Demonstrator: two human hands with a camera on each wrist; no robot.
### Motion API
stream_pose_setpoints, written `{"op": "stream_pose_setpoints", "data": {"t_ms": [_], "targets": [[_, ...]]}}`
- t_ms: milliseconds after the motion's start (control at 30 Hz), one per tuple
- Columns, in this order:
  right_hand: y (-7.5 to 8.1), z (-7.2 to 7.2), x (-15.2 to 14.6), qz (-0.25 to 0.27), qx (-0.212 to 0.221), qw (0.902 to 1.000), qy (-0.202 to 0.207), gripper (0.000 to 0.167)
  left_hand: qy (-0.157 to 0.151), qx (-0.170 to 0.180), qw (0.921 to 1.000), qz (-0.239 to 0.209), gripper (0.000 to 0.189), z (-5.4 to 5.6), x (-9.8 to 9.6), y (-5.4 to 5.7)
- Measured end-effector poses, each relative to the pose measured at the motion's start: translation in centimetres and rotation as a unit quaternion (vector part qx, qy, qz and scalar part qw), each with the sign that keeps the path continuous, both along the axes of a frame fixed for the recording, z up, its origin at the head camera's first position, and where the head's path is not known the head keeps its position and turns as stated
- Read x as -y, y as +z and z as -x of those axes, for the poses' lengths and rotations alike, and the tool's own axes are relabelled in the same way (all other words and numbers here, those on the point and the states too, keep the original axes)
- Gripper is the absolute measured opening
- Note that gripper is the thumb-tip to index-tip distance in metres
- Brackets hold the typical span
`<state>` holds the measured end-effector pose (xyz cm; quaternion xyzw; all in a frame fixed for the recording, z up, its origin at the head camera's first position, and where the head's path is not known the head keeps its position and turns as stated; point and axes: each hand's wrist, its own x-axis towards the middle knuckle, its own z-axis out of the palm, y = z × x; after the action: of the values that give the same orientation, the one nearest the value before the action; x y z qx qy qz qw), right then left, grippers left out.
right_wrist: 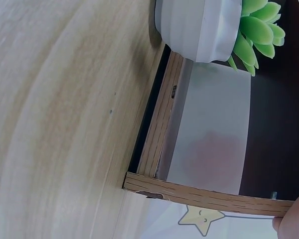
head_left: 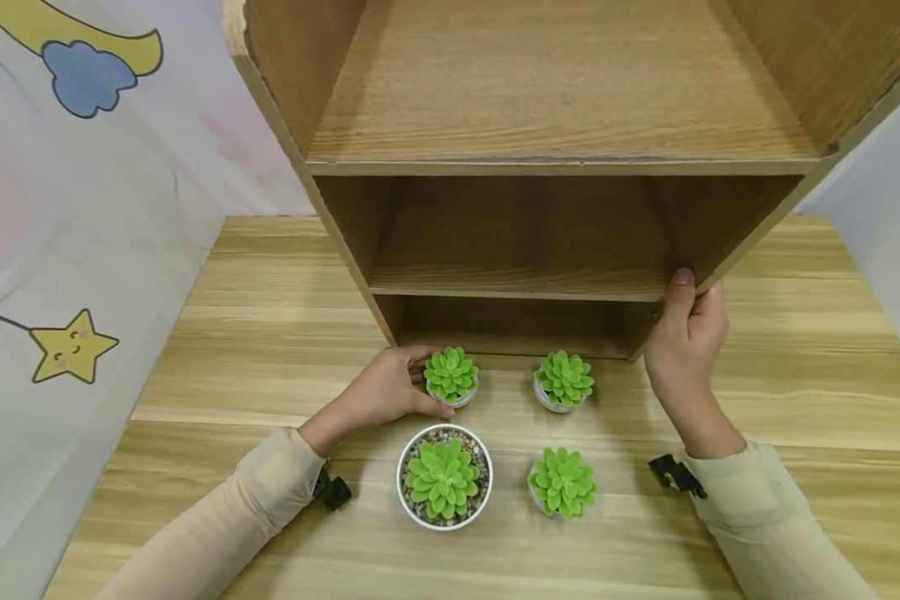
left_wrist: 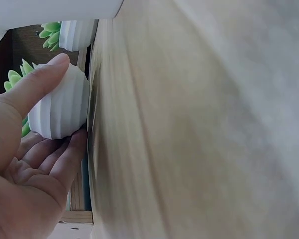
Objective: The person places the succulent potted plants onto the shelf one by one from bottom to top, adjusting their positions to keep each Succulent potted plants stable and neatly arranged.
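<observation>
My left hand [head_left: 390, 385] holds a small potted succulent [head_left: 452, 375] from its left, at the foot of a wooden shelf unit [head_left: 581, 169]. In the left wrist view the thumb lies along the ribbed white pot [left_wrist: 65, 104], with the other fingers round its far side. My right hand [head_left: 686, 342] grips the shelf unit's right side panel, its thumb on the inner face. That hand shows only at the corner of the right wrist view. A second small succulent [head_left: 565, 379] stands before the shelf unit, between the two hands.
Nearer me, a larger white pot with pebbles [head_left: 446, 517] holds a succulent, and another small succulent [head_left: 562, 483] stands to its right. All are on the wood-grain table [head_left: 270, 292]. A printed cloth backdrop [head_left: 67, 233] hangs at the left.
</observation>
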<state>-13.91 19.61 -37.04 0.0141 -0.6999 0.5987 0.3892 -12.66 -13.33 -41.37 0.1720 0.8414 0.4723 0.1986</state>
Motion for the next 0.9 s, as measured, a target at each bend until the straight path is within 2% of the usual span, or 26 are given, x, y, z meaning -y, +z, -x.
{"op": "stream_pose_setpoints", "data": {"t_ms": [367,667,900], "targets": [[0.4,-0.3,0.3,-0.002,0.035,0.999,-0.028,0.023,0.012,-0.007,0.9999,0.01,0.081,-0.1,0.0,0.5],[2.6,-1.3,1.6,-0.005,0.039,0.9988,-0.029,0.022,0.022,-0.015,0.9996,0.009,0.082,-0.1,0.2,0.8],[3.2,-1.7,2.0,-0.008,0.037,0.9988,-0.03,0.023,0.034,-0.022,0.9991,0.011,0.082,-0.2,0.4,0.7]]}}
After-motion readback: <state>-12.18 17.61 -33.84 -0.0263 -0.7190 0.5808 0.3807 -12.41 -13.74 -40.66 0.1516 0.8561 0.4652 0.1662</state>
